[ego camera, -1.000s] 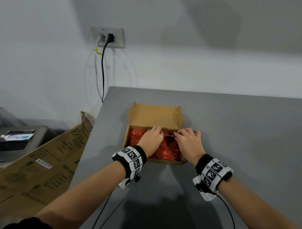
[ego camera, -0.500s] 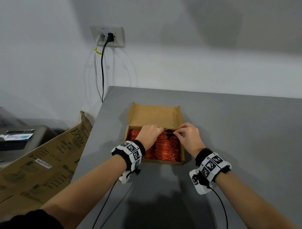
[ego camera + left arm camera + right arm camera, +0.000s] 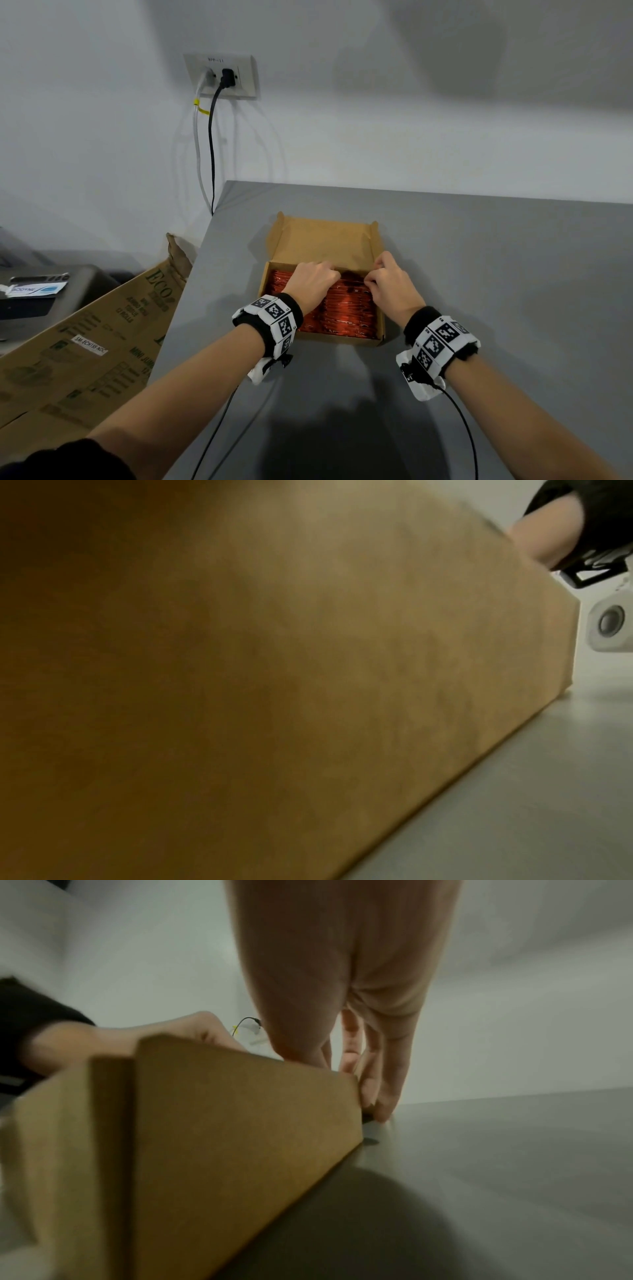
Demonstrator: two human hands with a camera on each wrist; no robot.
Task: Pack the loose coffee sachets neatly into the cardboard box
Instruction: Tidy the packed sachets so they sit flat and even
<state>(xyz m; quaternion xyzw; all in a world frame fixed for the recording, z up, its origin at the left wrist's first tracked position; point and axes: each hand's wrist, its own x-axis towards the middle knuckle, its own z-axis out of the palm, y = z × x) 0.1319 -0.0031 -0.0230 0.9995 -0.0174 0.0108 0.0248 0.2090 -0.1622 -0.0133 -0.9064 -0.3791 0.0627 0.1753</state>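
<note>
Sachets tamped down at the box's far edge

Red coffee sachets packed in overlapping rows inside the open cardboard box, sitting near the left edge of the grey table with lid flap laid back toward 12 o'clock. Pressed at the far row, probably to seat the last sachets flush under the lid hinge so the flap can shut. Left hand reaching in from 7 o'clock, knuckles up, fingers bent down onto the sachets; whether anything is pinched cannot be told. Right hand coming from 5 o'clock at the box's far right corner, fingers curled together and seemingly nipping a sachet edge. Beyond, at 9 o'clock off the table, a large printed carton; at 11 o'clock, a wall socket with 2 cables.
</note>
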